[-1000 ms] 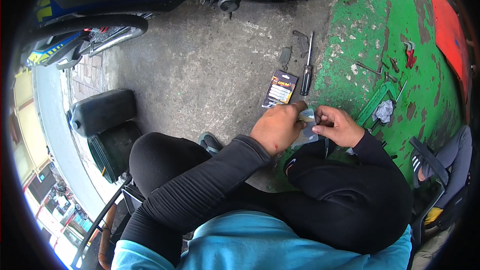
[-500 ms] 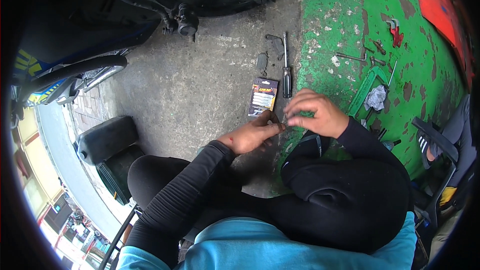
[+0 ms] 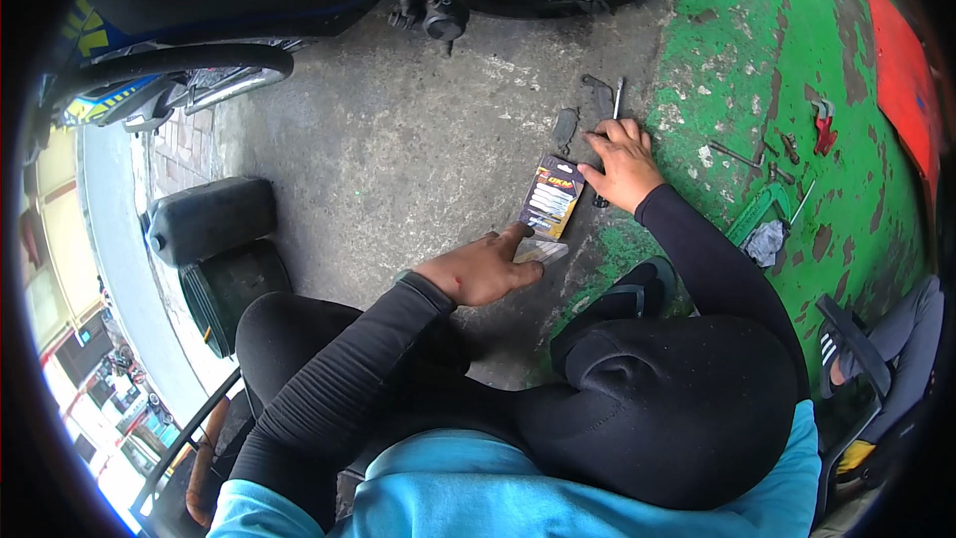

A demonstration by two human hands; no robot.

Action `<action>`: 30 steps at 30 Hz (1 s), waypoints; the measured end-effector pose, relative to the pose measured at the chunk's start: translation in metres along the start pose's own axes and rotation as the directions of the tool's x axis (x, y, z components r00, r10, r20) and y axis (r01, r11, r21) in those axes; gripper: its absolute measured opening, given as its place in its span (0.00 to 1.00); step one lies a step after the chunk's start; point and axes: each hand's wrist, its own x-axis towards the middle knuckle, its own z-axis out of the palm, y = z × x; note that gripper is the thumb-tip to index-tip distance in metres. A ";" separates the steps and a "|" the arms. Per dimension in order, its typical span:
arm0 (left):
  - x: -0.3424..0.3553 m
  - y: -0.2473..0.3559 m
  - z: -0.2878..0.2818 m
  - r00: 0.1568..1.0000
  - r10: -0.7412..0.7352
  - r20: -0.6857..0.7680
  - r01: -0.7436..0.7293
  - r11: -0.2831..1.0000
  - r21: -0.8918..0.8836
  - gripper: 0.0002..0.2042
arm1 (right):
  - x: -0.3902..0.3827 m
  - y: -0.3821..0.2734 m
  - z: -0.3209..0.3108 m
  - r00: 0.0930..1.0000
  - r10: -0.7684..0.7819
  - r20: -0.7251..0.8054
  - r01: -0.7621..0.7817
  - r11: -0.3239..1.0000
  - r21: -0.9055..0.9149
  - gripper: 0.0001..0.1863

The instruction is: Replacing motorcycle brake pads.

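My left hand (image 3: 476, 269) is low over the concrete floor, fingers extended and thumb apart, touching a small clear plastic packet (image 3: 547, 251) beside a printed dark card package (image 3: 554, 191). My right hand (image 3: 622, 164) is spread over a screwdriver (image 3: 618, 98), hiding much of its handle; whether it touches it I cannot tell. Its thumb is near the package's right edge. A worn-looking brake pad (image 3: 566, 128) and another dark metal piece (image 3: 597, 90) lie just above the package.
A motorcycle wheel (image 3: 558, 0) and hanging caliper (image 3: 444, 10) are above. Several tools, including a red one (image 3: 825, 130), and crumpled paper (image 3: 765, 239) lie on green paint at right. Dark containers (image 3: 209, 219) stand left; another person's leg (image 3: 896, 339) is at right.
The clear packet has gone from between my hands down beside the package. My right hand has moved up and spread over the screwdriver; my left hand has lowered toward the left.
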 end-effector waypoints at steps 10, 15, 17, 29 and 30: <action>0.013 -0.001 0.004 0.998 0.064 -0.018 -0.063 0.997 0.033 0.39 | -0.025 0.010 0.000 0.998 0.039 -0.054 -0.036 0.997 0.067 0.18; 0.011 0.004 -0.001 0.999 0.047 0.018 -0.048 0.998 0.040 0.40 | -0.030 0.008 0.000 0.997 0.055 -0.057 -0.050 0.995 0.081 0.18; 0.013 0.002 0.000 0.999 0.047 0.022 -0.048 0.998 0.039 0.39 | -0.031 0.008 0.001 0.997 0.049 -0.064 -0.043 0.995 0.087 0.17; 0.014 -0.004 0.003 0.995 0.100 -0.021 -0.100 0.994 0.042 0.36 | -0.019 0.007 0.004 0.997 0.011 -0.083 -0.010 1.000 0.015 0.14; 0.010 0.001 -0.001 0.998 0.061 0.001 -0.061 0.998 -0.003 0.36 | -0.018 0.007 0.004 0.996 0.012 -0.084 -0.011 1.000 0.016 0.14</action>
